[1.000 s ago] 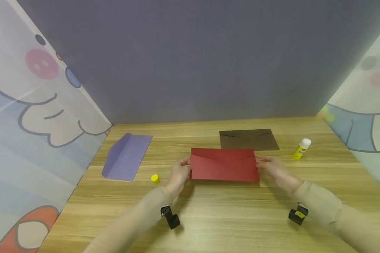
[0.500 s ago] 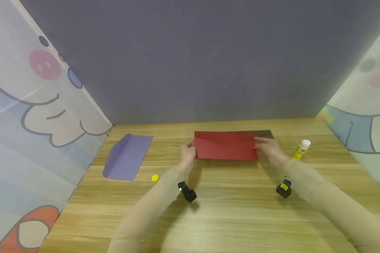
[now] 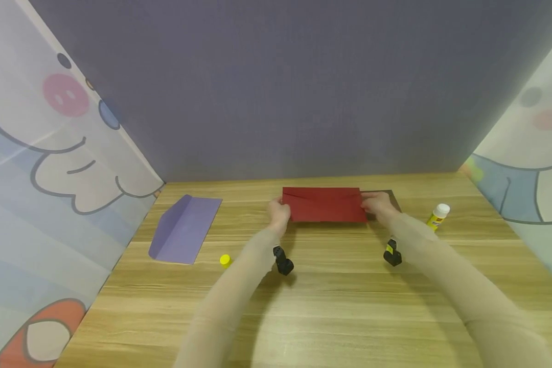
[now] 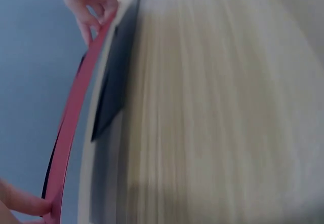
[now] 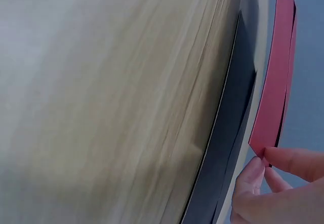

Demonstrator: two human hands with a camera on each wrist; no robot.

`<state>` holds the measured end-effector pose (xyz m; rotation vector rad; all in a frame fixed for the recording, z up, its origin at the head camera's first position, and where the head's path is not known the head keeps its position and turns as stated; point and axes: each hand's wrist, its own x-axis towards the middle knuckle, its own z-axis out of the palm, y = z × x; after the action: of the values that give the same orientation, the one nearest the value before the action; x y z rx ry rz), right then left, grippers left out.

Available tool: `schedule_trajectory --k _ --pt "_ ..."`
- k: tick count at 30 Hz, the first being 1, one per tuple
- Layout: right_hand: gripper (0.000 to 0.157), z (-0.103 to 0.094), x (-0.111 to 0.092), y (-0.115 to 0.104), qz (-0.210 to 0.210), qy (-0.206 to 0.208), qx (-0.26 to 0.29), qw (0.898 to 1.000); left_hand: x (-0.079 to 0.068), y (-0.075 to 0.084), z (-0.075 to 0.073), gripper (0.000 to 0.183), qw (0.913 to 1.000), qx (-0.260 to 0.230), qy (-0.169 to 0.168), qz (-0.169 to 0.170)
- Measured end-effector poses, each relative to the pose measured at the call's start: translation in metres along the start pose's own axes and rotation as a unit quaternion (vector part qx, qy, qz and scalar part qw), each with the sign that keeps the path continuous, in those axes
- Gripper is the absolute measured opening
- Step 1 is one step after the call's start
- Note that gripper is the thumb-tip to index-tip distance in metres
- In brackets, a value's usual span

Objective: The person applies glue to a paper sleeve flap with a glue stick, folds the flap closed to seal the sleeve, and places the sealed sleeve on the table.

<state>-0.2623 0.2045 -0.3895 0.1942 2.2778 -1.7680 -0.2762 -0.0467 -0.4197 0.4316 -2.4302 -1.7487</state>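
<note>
Both hands hold a red envelope (image 3: 324,204) level above the table, one at each short end. My left hand (image 3: 278,212) pinches its left end, and my right hand (image 3: 378,205) pinches the right end between thumb and fingers, as the right wrist view shows. Beneath it a dark brown envelope (image 3: 386,197) lies on the table, mostly covered by the red one in the head view. Both wrist views show a gap between the red envelope (image 5: 273,82) and the dark envelope (image 4: 116,67) below.
A purple envelope (image 3: 188,230) with its flap raised lies on the left of the wooden table (image 3: 322,306). A yellow cap (image 3: 226,260) is near the left forearm. A glue stick (image 3: 438,216) with a white end stands right of the right hand. A grey wall (image 3: 303,92) rises behind.
Both hands have carried the red envelope away from me toward the back of the table, and it has come over the dark brown envelope. The other things have stayed put.
</note>
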Motion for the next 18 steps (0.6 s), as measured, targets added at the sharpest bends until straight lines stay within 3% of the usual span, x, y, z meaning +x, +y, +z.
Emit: schedule_trajectory --k 2,5,7,8,12,14,17,18 --pt "0.049 -0.007 0.029 0.021 -0.011 0.006 0.013 1.000 -0.011 0.015 -0.005 0.042 0.9989 0.046 -0.005 0.000" --pt "0.043 -0.023 0.091 0.068 -0.032 0.025 0.023 0.999 -0.008 0.016 -0.005 0.041 0.9955 0.094 -0.005 0.006" --pt "0.043 -0.025 0.114 0.079 -0.024 0.036 0.005 0.999 -0.006 0.015 -0.004 0.041 0.9935 0.113 -0.009 0.007" --pt "0.044 -0.022 0.115 0.078 -0.020 0.046 -0.014 0.999 -0.005 0.014 -0.004 0.041 0.9927 0.120 -0.012 0.007" --pt "0.048 -0.001 0.054 0.027 0.003 0.029 -0.063 0.998 0.003 0.011 -0.002 0.040 0.9883 0.150 -0.028 0.000" --pt "0.047 0.006 0.034 0.011 0.000 0.031 -0.085 0.996 0.006 0.008 -0.001 0.037 0.9834 0.177 -0.038 -0.004" --pt "0.047 0.013 0.027 0.004 0.005 0.041 -0.118 0.992 0.016 -0.001 0.005 0.028 0.9721 0.231 -0.042 0.005" --pt "0.047 0.015 0.027 0.005 0.003 0.045 -0.126 0.991 0.027 -0.012 0.010 0.024 0.9679 0.249 -0.036 0.015"
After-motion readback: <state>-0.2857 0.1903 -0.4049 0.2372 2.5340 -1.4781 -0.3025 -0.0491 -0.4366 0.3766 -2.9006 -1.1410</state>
